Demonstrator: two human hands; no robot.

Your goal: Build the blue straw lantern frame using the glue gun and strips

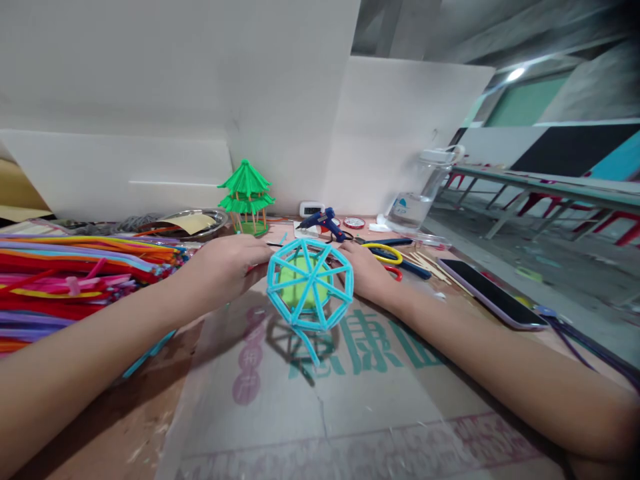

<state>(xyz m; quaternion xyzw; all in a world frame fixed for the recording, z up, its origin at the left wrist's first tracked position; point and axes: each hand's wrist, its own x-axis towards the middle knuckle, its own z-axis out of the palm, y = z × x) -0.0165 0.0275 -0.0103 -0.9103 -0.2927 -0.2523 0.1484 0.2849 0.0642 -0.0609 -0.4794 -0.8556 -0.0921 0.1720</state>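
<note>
A light-blue many-sided frame of pipe cleaners, with spokes meeting at its middle, is held up above the work surface and casts a shadow below. Through its spokes shows a yellow-green piece behind it. One blue strip hangs from the lower edge. My left hand is closed at the frame's left side, its fingertips hidden. At the right side my right hand is closed, fingers partly behind the frame. Both hands appear to grip the frame from its far side.
Pipe cleaners in many colours lie at left. Farther back stand a green pagoda model, a blue glue gun, a small timer and a water jug. Yellow-handled scissors, wooden sticks and a phone lie right.
</note>
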